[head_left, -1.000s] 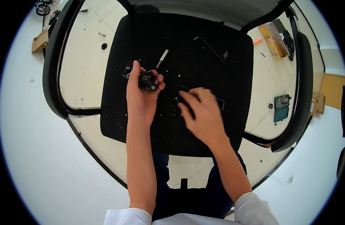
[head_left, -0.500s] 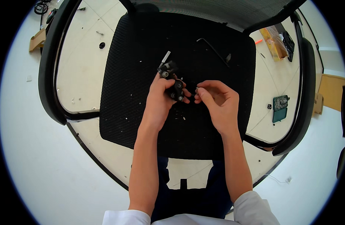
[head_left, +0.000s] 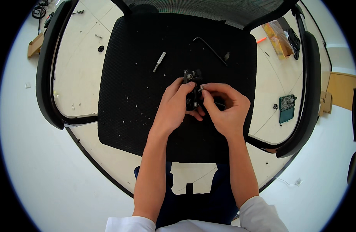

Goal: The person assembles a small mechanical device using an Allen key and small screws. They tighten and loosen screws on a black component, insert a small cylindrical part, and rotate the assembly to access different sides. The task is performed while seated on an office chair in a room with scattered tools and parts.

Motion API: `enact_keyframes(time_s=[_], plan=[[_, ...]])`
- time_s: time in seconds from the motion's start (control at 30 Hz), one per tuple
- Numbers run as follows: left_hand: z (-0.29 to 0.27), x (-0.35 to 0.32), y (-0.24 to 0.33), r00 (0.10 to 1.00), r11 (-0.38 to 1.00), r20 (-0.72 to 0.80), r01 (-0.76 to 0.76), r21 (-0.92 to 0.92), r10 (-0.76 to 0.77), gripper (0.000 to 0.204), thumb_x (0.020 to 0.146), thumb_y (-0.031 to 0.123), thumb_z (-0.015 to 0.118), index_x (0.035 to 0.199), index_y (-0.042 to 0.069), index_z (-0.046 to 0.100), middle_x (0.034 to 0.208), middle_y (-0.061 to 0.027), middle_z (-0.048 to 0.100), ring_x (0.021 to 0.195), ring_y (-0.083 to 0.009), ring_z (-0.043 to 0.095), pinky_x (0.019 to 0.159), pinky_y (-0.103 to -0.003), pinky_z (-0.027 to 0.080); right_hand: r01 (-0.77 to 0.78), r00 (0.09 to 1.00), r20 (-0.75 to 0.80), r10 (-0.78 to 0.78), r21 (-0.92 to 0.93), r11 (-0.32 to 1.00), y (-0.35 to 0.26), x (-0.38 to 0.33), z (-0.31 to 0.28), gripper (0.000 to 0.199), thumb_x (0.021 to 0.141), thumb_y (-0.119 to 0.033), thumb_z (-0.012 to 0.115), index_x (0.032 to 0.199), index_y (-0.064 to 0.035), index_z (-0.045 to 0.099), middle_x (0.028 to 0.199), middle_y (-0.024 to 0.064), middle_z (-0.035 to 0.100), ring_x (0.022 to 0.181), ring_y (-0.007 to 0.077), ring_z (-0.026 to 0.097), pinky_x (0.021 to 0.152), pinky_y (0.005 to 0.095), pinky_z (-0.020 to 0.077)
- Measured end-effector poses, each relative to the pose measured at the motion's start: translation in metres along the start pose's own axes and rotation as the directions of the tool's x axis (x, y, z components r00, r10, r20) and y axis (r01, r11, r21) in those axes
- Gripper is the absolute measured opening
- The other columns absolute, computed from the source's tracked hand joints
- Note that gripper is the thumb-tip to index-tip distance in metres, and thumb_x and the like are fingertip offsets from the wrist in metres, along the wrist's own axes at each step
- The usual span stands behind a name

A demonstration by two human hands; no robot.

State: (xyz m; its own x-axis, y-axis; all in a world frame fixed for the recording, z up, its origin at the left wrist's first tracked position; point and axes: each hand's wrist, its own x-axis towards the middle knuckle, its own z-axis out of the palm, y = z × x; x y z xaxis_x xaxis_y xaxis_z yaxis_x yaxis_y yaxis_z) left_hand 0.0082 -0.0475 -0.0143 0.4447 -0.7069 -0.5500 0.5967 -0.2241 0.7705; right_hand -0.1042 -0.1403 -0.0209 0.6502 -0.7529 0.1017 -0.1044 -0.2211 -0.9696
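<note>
- Your left hand point(head_left: 172, 108) holds the black part point(head_left: 191, 103) above the chair seat point(head_left: 147, 89); a slack grip could let it twist if pushed.
- Your right hand point(head_left: 229, 112) is narrowed, pinching a small pale piece point(head_left: 201, 88) at the part's right side; with so little to hold, it could slip from your fingertips.
- Dropped, it could get lost among the pale specks point(head_left: 124, 122) on the chair seat.
- Pressing at an angle could set it crooked; whether piece and part touch cannot be told.
</note>
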Motion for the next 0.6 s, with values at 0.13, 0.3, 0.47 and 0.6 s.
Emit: enact_keyframes(time_s=[0.13, 0.3, 0.47, 0.6], plan=[[0.003, -0.003, -0.004, 1.000, 1.000, 0.001, -0.003, -0.004, 0.003, 0.035, 0.099, 0.029, 0.045, 0.103, -0.003, 0.057, 0.076, -0.0103, 0.062, 0.062, -0.0194, 0.066, 0.051, -0.030, 0.057, 0.125, 0.992, -0.008, -0.126, -0.092, 0.988, 0.001, -0.004, -0.005, 0.014, 0.077, 0.002, 0.073, 0.090, -0.0020, 0.074, 0.087, 0.0082, 0.074, 0.077, 0.0164, 0.072, 0.071, 0.0250, 0.0558], [0.005, -0.008, -0.008, 1.000, 0.998, -0.002, -0.006, 0.069, 0.006, 0.036, 0.101, 0.029, 0.046, 0.112, -0.002, 0.058, 0.079, -0.0073, 0.062, 0.065, -0.0170, 0.066, 0.053, -0.030, 0.058, 0.267, 0.963, 0.018, -0.270, -0.218, 0.939, 0.005, -0.009, -0.010, 0.014, 0.076, 0.004, 0.072, 0.089, -0.0015, 0.073, 0.090, 0.0085, 0.074, 0.080, 0.0173, 0.072, 0.073, 0.0254, 0.0557], [0.004, -0.007, -0.008, 0.999, 0.993, 0.004, -0.050, 0.103, 0.049, 0.038, 0.101, 0.032, 0.053, 0.111, -0.005, 0.057, 0.080, -0.0110, 0.064, 0.064, -0.0187, 0.068, 0.051, -0.029, 0.058, 0.109, 0.993, 0.062, -0.102, -0.126, 0.986, 0.002, -0.009, -0.017, 0.017, 0.077, 0.007, 0.070, 0.092, -0.0002, 0.073, 0.090, 0.0091, 0.073, 0.082, 0.0168, 0.071, 0.076, 0.0253, 0.0543], [0.001, -0.004, -0.003, 0.998, 0.995, 0.029, -0.051, 0.084, 0.049, 0.042, 0.099, 0.034, 0.056, 0.116, -0.005, 0.056, 0.084, -0.0120, 0.064, 0.065, -0.0191, 0.068, 0.053, -0.028, 0.059, 0.085, 0.993, 0.089, -0.075, -0.113, 0.990, 0.000, -0.002, -0.018, 0.019, 0.078, 0.003, 0.071, 0.095, -0.0030, 0.074, 0.087, 0.0088, 0.071, 0.077, 0.0196, 0.071, 0.070, 0.0256, 0.0548]])
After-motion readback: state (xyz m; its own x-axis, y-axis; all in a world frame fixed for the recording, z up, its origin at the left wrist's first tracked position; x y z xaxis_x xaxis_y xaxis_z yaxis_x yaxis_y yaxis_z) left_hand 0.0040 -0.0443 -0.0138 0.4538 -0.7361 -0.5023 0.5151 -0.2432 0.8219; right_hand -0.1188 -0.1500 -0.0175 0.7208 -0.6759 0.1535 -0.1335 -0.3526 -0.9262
